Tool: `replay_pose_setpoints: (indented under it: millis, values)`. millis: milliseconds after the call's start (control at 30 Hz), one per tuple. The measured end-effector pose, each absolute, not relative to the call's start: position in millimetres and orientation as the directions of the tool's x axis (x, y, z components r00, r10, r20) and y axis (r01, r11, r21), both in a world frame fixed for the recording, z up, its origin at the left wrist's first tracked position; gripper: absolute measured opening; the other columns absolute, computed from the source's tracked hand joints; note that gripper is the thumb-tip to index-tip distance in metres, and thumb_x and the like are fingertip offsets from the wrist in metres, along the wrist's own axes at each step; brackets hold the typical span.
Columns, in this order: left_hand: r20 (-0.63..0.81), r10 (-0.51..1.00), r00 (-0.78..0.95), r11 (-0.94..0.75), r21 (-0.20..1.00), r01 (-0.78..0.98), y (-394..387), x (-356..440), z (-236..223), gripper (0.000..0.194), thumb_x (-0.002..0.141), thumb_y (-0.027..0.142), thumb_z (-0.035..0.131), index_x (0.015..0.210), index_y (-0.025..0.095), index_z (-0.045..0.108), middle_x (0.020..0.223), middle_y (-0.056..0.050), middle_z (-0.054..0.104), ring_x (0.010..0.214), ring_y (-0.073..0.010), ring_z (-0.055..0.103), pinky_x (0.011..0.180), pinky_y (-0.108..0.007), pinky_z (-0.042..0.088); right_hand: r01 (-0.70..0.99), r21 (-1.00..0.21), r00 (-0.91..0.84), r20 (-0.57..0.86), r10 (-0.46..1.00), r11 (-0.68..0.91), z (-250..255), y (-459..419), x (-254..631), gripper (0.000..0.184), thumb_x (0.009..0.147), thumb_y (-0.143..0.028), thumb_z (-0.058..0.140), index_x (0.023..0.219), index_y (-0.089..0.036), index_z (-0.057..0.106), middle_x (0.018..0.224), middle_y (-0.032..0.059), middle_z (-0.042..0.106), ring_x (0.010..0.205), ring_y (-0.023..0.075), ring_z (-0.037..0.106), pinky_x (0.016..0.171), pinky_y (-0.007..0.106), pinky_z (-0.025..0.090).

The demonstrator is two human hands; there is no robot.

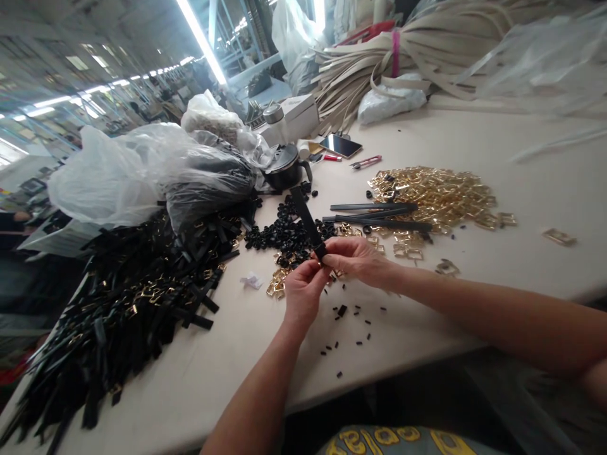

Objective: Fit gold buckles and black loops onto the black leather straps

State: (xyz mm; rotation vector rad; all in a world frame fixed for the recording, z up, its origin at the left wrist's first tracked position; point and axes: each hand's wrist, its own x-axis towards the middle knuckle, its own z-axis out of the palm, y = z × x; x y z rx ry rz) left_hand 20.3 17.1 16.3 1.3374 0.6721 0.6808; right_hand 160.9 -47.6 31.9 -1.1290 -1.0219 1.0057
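Observation:
Both of my hands meet at the lower end of a black strap, which points up and away over the table. My left hand pinches the strap's end from below. From the right, the thumb and fingers of my right hand close on the strap just above. A small dark loop seems to sit round the strap at my fingertips; its details are hidden. Just beyond lies a heap of small black loops. Gold buckles lie close by my left hand, and loose black straps rest beyond my right.
A big pile of black straps with gold buckles covers the table's left side, under plastic bags. At the right lies a heap of gold buckles. Behind stand a black mug, a phone, thread snips and bundled beige strips.

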Motion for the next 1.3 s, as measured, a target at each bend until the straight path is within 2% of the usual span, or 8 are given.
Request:
replay_pose_setpoints:
  millis: [167, 333, 467, 600, 967, 1133, 1233, 1300]
  values:
    - [-0.018, 0.794, 0.608, 0.046, 0.998, -0.030, 44, 6, 25, 0.029, 0.071, 0.040, 0.077, 0.087, 0.016, 0.073, 0.077, -0.003, 0.072, 0.062, -0.0111, 0.062, 0.062, -0.024, 0.051, 0.219, -0.959, 0.274, 0.240, 0.932, 0.182, 37, -47, 172, 0.025, 0.082, -0.040, 0.064, 0.082, -0.015, 0.063, 0.076, 0.0032, 0.066, 0.069, 0.0138, 0.060, 0.064, 0.027, 0.050]
    - [0.142, 0.892, 0.429, -0.238, 0.955, 0.177, 89, -25, 37, 0.022, 0.077, 0.038, 0.071, 0.087, 0.018, 0.071, 0.078, -0.002, 0.070, 0.067, -0.0121, 0.063, 0.064, -0.024, 0.049, 0.226, -0.965, 0.250, 0.193, 0.949, 0.136, 35, -45, 178, 0.021, 0.085, -0.037, 0.057, 0.082, -0.017, 0.054, 0.072, 0.0033, 0.066, 0.062, 0.0128, 0.061, 0.058, 0.026, 0.050]
    - [0.222, 0.783, 0.582, -0.566, 0.642, 0.517, 105, -31, 38, 0.013, 0.082, 0.027, 0.064, 0.090, 0.021, 0.071, 0.086, -0.002, 0.071, 0.074, -0.0153, 0.064, 0.073, -0.030, 0.048, 0.313, -0.940, 0.266, 0.225, 0.937, 0.137, 34, -44, 180, 0.019, 0.084, -0.035, 0.055, 0.080, -0.017, 0.053, 0.064, 0.0001, 0.061, 0.051, 0.0089, 0.050, 0.048, 0.024, 0.040]
    - [0.154, 0.693, 0.705, -0.701, 0.376, 0.606, 113, -20, 32, 0.016, 0.081, 0.017, 0.061, 0.092, 0.021, 0.072, 0.093, -0.005, 0.071, 0.083, -0.0188, 0.065, 0.081, -0.033, 0.049, 0.356, -0.923, 0.282, 0.253, 0.926, 0.144, 34, -43, 182, 0.019, 0.084, -0.035, 0.054, 0.077, -0.017, 0.053, 0.060, -0.0029, 0.054, 0.049, 0.0071, 0.042, 0.046, 0.023, 0.034]
    - [0.091, 0.635, 0.767, -0.768, 0.176, 0.616, 120, -18, 28, 0.027, 0.081, 0.011, 0.056, 0.101, 0.017, 0.073, 0.097, -0.008, 0.071, 0.092, -0.0220, 0.065, 0.088, -0.034, 0.050, 0.361, -0.926, 0.240, 0.208, 0.948, 0.112, 31, -42, 180, 0.021, 0.085, -0.035, 0.056, 0.075, -0.017, 0.055, 0.055, -0.0056, 0.049, 0.046, 0.0061, 0.038, 0.045, 0.022, 0.030]
    - [0.196, 0.645, 0.738, -0.761, 0.257, 0.596, 111, -18, 18, 0.024, 0.083, 0.015, 0.055, 0.099, 0.018, 0.072, 0.099, -0.010, 0.070, 0.090, -0.0226, 0.065, 0.088, -0.037, 0.050, 0.373, -0.922, 0.223, 0.196, 0.955, 0.103, 30, -42, 178, 0.021, 0.087, -0.034, 0.056, 0.074, -0.016, 0.056, 0.057, -0.0043, 0.052, 0.047, 0.0058, 0.041, 0.046, 0.021, 0.031]
    - [0.226, 0.705, 0.672, -0.688, 0.448, 0.571, 105, -18, 19, 0.019, 0.082, 0.021, 0.059, 0.094, 0.020, 0.074, 0.092, -0.007, 0.070, 0.078, -0.0193, 0.064, 0.082, -0.035, 0.051, 0.377, -0.921, 0.223, 0.187, 0.957, 0.092, 30, -42, 178, 0.021, 0.086, -0.033, 0.056, 0.074, -0.016, 0.056, 0.057, -0.0037, 0.054, 0.047, 0.0062, 0.042, 0.046, 0.021, 0.032]
    - [0.202, 0.772, 0.603, -0.565, 0.654, 0.503, 98, -16, 22, 0.020, 0.081, 0.028, 0.062, 0.094, 0.020, 0.074, 0.090, -0.006, 0.071, 0.076, -0.0173, 0.064, 0.078, -0.033, 0.051, 0.371, -0.925, 0.225, 0.179, 0.958, 0.085, 29, -42, 177, 0.022, 0.086, -0.034, 0.057, 0.075, -0.016, 0.057, 0.058, -0.0034, 0.055, 0.047, 0.0064, 0.043, 0.046, 0.021, 0.033]
